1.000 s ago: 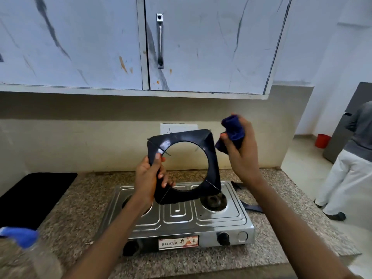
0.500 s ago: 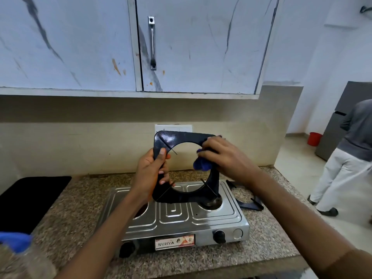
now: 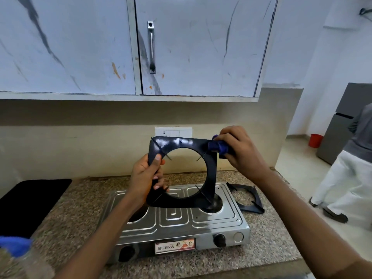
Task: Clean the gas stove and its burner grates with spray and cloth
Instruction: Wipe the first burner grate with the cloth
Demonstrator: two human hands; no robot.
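Speckled stone surface (image 3: 76, 216) carries our stove (image 3: 181, 224); left hand (image 3: 146, 178) grips the grate (image 3: 182, 172) upright, right hand (image 3: 235, 150) pinches the cloth (image 3: 216, 147) at its corner; hard wiping could twist it loose.

Stove (image 3: 181, 224) on the counter (image 3: 80, 208); second grate (image 3: 248, 200) right, spray bottle (image 3: 22, 256) front-left.

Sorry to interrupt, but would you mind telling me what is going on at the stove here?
A person is cleaning a stove grate. The left hand grips the black burner grate upright above the gas stove, while the right hand presses a blue cloth against its upper right corner. A second grate lies on the counter beside the stove, and the spray bottle stands at the near left.
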